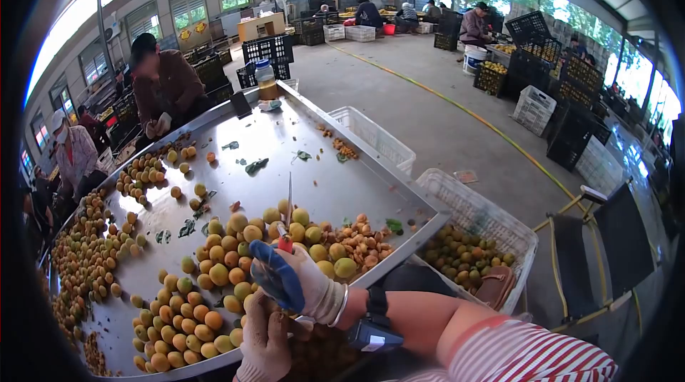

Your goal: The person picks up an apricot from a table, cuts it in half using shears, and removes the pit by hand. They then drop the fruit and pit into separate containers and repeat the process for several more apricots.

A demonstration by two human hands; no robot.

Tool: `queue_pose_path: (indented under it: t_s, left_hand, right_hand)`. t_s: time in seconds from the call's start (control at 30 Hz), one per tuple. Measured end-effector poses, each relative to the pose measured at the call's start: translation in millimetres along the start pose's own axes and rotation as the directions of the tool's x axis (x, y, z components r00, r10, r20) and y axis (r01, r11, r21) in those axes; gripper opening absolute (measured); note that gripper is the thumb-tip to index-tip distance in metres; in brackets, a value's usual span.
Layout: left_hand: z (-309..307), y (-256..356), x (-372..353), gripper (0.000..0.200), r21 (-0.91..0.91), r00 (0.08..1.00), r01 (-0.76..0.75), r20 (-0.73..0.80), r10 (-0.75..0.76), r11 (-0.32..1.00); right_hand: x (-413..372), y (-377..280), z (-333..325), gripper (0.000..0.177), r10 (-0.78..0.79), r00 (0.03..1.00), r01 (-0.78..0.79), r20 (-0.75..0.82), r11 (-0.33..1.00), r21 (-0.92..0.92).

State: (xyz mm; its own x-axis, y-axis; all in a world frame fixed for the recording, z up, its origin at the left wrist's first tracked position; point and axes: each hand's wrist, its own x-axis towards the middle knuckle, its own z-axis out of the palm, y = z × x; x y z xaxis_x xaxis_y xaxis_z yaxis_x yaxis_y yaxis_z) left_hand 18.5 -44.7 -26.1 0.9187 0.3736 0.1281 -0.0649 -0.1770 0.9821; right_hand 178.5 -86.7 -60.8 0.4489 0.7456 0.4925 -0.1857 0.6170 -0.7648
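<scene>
Sleeve [524, 353], right hand [303, 280] gripping knife [285, 242], left hand [267, 343] (grasp unclear), table edge [403, 248], wide floor [428, 125]

Red-and-white striped sleeve [524, 353], black strap [377, 302] around the right forearm [421, 318], dark boxy device [385, 333] on it bearing a white label [372, 343], silvery bracelet [343, 308], whitish glove [316, 285] with blue coating [277, 278] on the right hand [294, 278], plain pale knit glove [264, 357] on the left hand [265, 340]

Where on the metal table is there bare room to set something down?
On the metal table, a wide patch lies right of the knife, between the upper scraps and the near scraps. A narrower strip separates the left fruit from the near fruit. Fruit crowds the right hand and left hand.
</scene>
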Motion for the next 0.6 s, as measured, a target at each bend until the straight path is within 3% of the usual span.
queue_pose_path:
  t_s: [0.03, 0.1, 0.13, 0.17, 0.2, 0.23, 0.3, 0.33, 0.4, 0.43, 0.47, 0.5, 0.53, 0.57, 0.6]
  left_hand:
    - [2, -2, 2, 0.039, -0.001, 1.0, -0.004, 0.005, 0.004, 1.0]
    - [5, -12, 5, 0.039, 0.18, 0.995, -0.08, -0.045, 0.089, 0.981]
    - [5, -16, 6, 0.039, 0.179, 0.995, -0.082, -0.043, 0.091, 0.98]
    - [5, -19, 6, 0.039, 0.212, 0.992, -0.111, -0.041, 0.122, 0.971]
    - [5, -22, 6, 0.039, 0.243, 0.988, -0.139, -0.038, 0.153, 0.96]
    - [7, -21, 6, 0.039, 0.241, 0.988, -0.138, -0.037, 0.151, 0.961]
    - [13, -15, 7, 0.035, 0.387, 0.966, -0.211, -0.056, 0.251, 0.898]
    - [12, -20, 9, 0.035, 0.386, 0.966, -0.212, -0.056, 0.252, 0.898]
    - [9, -40, 10, 0.046, 0.345, 0.975, -0.171, -0.075, 0.208, 0.923]
    - [8, -47, 16, 0.052, 0.403, 0.954, -0.239, -0.074, 0.292, 0.883]
    - [11, -29, 15, 0.053, 0.299, 0.976, -0.178, -0.068, 0.207, 0.938]
    - [5, -27, 14, 0.051, 0.335, 0.994, -0.076, -0.052, 0.099, 0.939]
    - [7, -16, 17, 0.049, 0.323, 0.993, -0.054, -0.086, 0.086, 0.945]
    - [1, -20, 16, 0.046, 0.288, 0.995, -0.005, -0.092, 0.033, 0.958]
    - [-2, -21, 17, 0.04, 0.002, 0.998, 0.027, -0.064, -0.027, 1.0]
  right_hand:
    - [-2, 0, 1, 0.02, -0.004, 1.0, 0.004, -0.003, 1.0, -0.005]
    - [-4, 0, 1, 0.019, -0.079, 0.993, 0.054, -0.085, 0.964, -0.26]
    - [-3, -5, 3, 0.019, -0.081, 0.993, 0.056, -0.085, 0.963, -0.262]
    - [-2, -10, 6, 0.018, 0.131, 0.97, -0.117, -0.204, 0.99, 0.077]
    - [-1, -14, 7, 0.017, 0.362, 0.901, -0.24, -0.24, 0.875, 0.421]
    - [0, -15, 6, 0.017, 0.364, 0.9, -0.24, -0.242, 0.875, 0.421]
    - [1, -16, 3, 0.016, 0.453, 0.877, -0.254, -0.16, 0.72, 0.646]
    - [3, -16, 2, 0.016, 0.453, 0.877, -0.254, -0.16, 0.72, 0.645]
    - [5, -11, 5, 0.02, 0.462, 0.84, -0.208, -0.283, 0.757, 0.619]
    - [6, -15, 7, 0.021, 0.506, 0.792, -0.233, -0.343, 0.768, 0.597]
    - [8, -21, 8, 0.024, 0.567, 0.741, -0.247, -0.36, 0.729, 0.638]
    - [7, -15, 1, 0.025, 0.508, 0.798, -0.205, -0.324, 0.734, 0.647]
    - [11, -21, 1, 0.023, 0.481, 0.831, -0.193, -0.281, 0.722, 0.664]
    - [19, -26, 5, 0.033, 0.536, 0.749, -0.163, -0.389, 0.719, 0.676]
    - [22, -27, 1, 0.032, 0.549, 0.721, -0.186, -0.422, 0.741, 0.645]
